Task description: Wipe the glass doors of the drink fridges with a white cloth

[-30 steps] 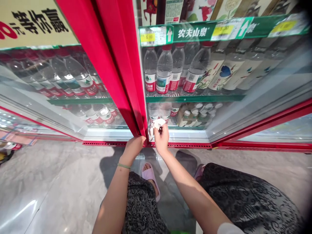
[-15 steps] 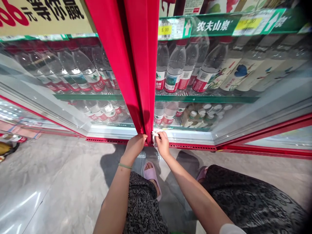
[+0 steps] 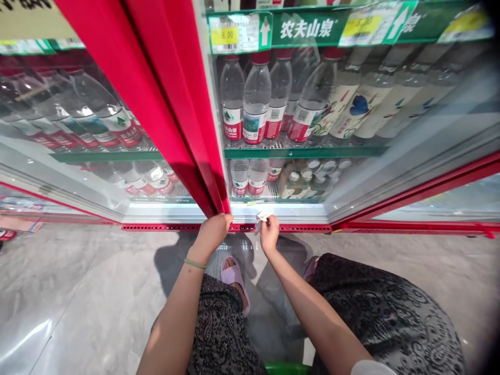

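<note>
My left hand [image 3: 215, 229] is closed at the foot of the red door frame [image 3: 195, 125] of a drinks fridge, its fingers bent around the lower end. The tips are mostly hidden from above. In the fingers of my right hand [image 3: 269, 233] is a crumpled white tissue [image 3: 262, 216], held just over the white bottom sill [image 3: 308, 211] to the right of the frame. Behind the glass, bottles of water [image 3: 256, 99] with red caps and red-and-white labels stand on the shelves.
A green shelf edge [image 3: 304, 152] runs across the fridge. Pale-labelled bottles [image 3: 353, 112] and small white-capped bottles [image 3: 292, 182] are at the right. Below are the grey floor [image 3: 70, 291], my pink slippers [image 3: 233, 276] and a green object [image 3: 287, 369] at the bottom edge.
My right hand has moved right with the tissue, away from the red frame and along the sill. My left hand stays low on the frame. The view has shifted, so the fridge appears further left.
</note>
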Tool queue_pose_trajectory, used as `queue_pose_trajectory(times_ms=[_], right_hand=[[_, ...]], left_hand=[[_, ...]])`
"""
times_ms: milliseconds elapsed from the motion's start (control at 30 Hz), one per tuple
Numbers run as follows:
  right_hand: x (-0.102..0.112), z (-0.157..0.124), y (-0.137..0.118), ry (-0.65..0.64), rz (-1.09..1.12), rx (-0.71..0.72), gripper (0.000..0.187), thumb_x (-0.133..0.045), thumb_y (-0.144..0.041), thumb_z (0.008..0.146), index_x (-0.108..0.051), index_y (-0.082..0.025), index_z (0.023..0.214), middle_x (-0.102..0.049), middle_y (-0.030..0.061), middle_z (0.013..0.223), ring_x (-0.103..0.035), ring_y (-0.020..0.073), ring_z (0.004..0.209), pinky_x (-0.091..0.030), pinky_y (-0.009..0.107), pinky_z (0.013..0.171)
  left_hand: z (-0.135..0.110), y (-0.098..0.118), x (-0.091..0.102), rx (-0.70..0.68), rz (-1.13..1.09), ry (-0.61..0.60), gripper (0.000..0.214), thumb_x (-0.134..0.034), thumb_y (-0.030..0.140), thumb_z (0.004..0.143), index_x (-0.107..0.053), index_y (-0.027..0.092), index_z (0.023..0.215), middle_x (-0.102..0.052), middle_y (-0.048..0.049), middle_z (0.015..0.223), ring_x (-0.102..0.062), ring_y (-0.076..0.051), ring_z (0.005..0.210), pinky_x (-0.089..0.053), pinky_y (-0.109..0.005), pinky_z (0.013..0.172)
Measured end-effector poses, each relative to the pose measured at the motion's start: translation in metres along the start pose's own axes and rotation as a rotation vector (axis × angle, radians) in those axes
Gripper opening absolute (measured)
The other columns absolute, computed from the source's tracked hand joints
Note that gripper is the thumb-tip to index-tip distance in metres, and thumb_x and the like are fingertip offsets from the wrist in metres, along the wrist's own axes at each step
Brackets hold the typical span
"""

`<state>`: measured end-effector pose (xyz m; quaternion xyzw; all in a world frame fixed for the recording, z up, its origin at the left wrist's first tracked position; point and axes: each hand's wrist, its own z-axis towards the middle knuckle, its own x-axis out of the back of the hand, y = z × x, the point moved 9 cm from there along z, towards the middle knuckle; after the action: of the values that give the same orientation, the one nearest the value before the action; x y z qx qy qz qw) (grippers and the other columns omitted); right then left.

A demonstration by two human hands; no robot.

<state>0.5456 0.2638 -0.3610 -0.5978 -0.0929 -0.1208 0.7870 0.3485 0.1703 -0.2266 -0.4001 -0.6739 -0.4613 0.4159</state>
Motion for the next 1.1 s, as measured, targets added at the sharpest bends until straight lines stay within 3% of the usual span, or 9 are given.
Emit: queue_pose_trajectory(times_ms=[133,233,300,500,600,800,867,1033,1100], right_hand=[[0.070,0.026,0.033,0.253,-0.043,-0.116,0.018,-0.048,-0.035,0.088,-0.058,-0.022,0.093,-0.055,0.0073,0.094,-0.051,0.0259,0.097,-0.041,0.042,0.094],[0.096,0.035,0.034,0.378,-0.057,-0.141,0.020,-0.044,-0.032,0.090,-0.055,-0.020,0.101,-0.052,0.0104,0.102,-0.049,0.0274,0.104,-0.039,0.044,0.098],[0.085,0.033,0.018,0.357,-0.047,-0.106,0.017,-0.043,-0.029,0.092,-0.055,-0.020,0.101,-0.051,0.0107,0.104,-0.048,0.0268,0.106,-0.039,0.043,0.100],[-0.010,0.005,-0.051,0.011,0.055,0.085,0.013,-0.050,-0.026,0.093,-0.062,-0.023,0.092,-0.058,0.0062,0.100,-0.056,0.0204,0.096,-0.047,0.033,0.089],[-0.002,0.009,-0.051,-0.011,0.069,0.088,0.012,-0.052,-0.025,0.092,-0.063,-0.023,0.089,-0.058,0.0041,0.095,-0.056,0.0193,0.091,-0.046,0.031,0.083],[0.073,0.034,-0.014,0.298,-0.002,-0.047,0.014,-0.043,-0.026,0.095,-0.053,-0.021,0.102,-0.047,0.0066,0.102,-0.046,0.0223,0.096,-0.040,0.035,0.089],[0.062,0.031,-0.017,0.271,-0.010,-0.033,0.013,-0.042,-0.023,0.094,-0.053,-0.022,0.101,-0.047,0.0077,0.104,-0.047,0.0225,0.099,-0.040,0.036,0.092],[-0.003,0.008,-0.030,-0.058,0.025,0.081,0.009,-0.053,-0.016,0.083,-0.058,-0.024,0.081,-0.055,0.0029,0.090,-0.055,0.0192,0.087,-0.047,0.030,0.083],[-0.001,0.007,-0.020,-0.076,0.025,0.064,0.011,-0.051,-0.017,0.083,-0.059,-0.023,0.079,-0.056,0.0024,0.087,-0.056,0.0190,0.085,-0.048,0.030,0.081]], left_hand=[[0.009,0.021,-0.006,-0.073,0.042,0.018,0.031,-0.042,0.026,0.104,-0.069,0.023,0.118,-0.073,-0.0087,0.113,-0.069,-0.019,0.103,-0.048,-0.026,0.086],[0.011,0.033,-0.011,-0.114,0.061,0.015,0.030,-0.043,0.026,0.104,-0.069,0.024,0.119,-0.073,-0.0077,0.115,-0.069,-0.018,0.101,-0.047,-0.025,0.083],[0.012,0.037,-0.013,-0.123,0.076,0.010,0.029,-0.044,0.025,0.103,-0.070,0.024,0.115,-0.073,-0.0074,0.110,-0.069,-0.019,0.097,-0.047,-0.025,0.080],[0.017,0.030,-0.003,-0.064,0.130,0.053,0.029,-0.041,0.019,0.102,-0.070,0.017,0.101,-0.073,-0.0105,0.098,-0.069,-0.021,0.093,-0.048,-0.028,0.082],[0.020,0.028,0.000,-0.055,0.138,0.074,0.030,-0.040,0.018,0.102,-0.070,0.016,0.105,-0.074,-0.0108,0.102,-0.069,-0.021,0.097,-0.048,-0.028,0.085],[0.023,0.032,-0.008,-0.072,0.098,0.093,0.029,-0.045,0.019,0.102,-0.070,0.021,0.117,-0.074,-0.0081,0.115,-0.069,-0.018,0.103,-0.050,-0.025,0.088],[0.022,0.034,-0.010,-0.084,0.086,0.101,0.029,-0.046,0.019,0.101,-0.069,0.022,0.118,-0.074,-0.0074,0.118,-0.069,-0.018,0.105,-0.050,-0.025,0.089],[0.025,0.035,-0.007,-0.081,0.085,0.136,0.033,-0.043,0.016,0.101,-0.069,0.018,0.122,-0.074,-0.0107,0.118,-0.070,-0.021,0.106,-0.051,-0.029,0.094],[0.029,0.038,-0.007,-0.086,0.085,0.139,0.034,-0.042,0.018,0.102,-0.068,0.018,0.124,-0.074,-0.0115,0.121,-0.070,-0.021,0.109,-0.050,-0.030,0.097]])
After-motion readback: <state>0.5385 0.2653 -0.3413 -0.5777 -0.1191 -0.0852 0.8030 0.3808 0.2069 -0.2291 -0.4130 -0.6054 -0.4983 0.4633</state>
